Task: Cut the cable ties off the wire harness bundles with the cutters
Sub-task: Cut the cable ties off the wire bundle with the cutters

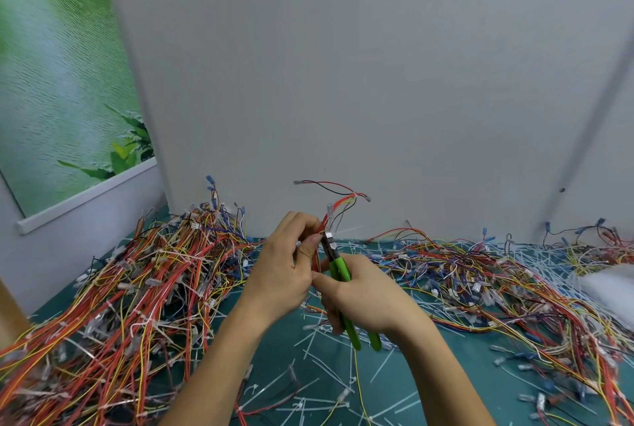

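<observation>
Your left hand (284,264) pinches a harness (338,206) mid-air above the table; right hand (363,291) is wrapped round the cutters (338,262), nose at the tie (344,230). Wires light, floppy; grip close beside tie.

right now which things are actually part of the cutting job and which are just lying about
In the job:
green-handled cutters in the right hand
wire bundle held by the left hand
white cable tie at the cutter tips

Lying about:
left wire pile
right wire pile
cut ties on the green mat
wall poster
</observation>
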